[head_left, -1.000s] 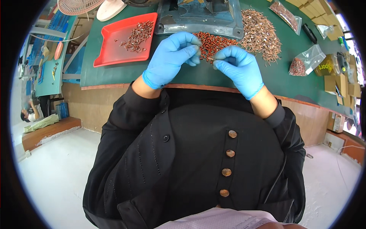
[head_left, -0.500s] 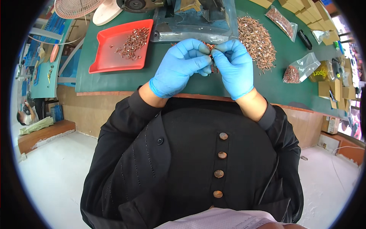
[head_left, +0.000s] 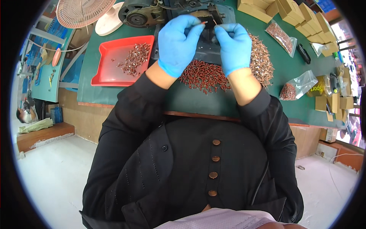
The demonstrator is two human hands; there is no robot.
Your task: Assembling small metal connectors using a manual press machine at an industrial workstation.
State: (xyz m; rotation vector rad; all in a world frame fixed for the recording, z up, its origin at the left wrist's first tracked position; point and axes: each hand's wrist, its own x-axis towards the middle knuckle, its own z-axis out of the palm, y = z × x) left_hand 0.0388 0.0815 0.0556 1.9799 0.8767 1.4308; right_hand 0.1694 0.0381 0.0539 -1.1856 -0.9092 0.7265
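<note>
Red part (head_left: 204, 22) horizontal between fingertips (head_left: 198, 26)

A small assembly workshop: a green workbench (head_left: 114, 87) carries a bench machine (head_left: 198, 15), beside it heaped small parts (head_left: 204, 76) and cardboard boxes (head_left: 289, 11).

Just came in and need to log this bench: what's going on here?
A person in blue gloves sits at a green table. The left hand pinches a small reddish part with a thin lead and holds it up at a dark machine. The right hand is raised beside it, fingers pinched; what it holds is too small to tell. A pile of reddish parts lies below the hands, and a red tray on the left holds more.
</note>
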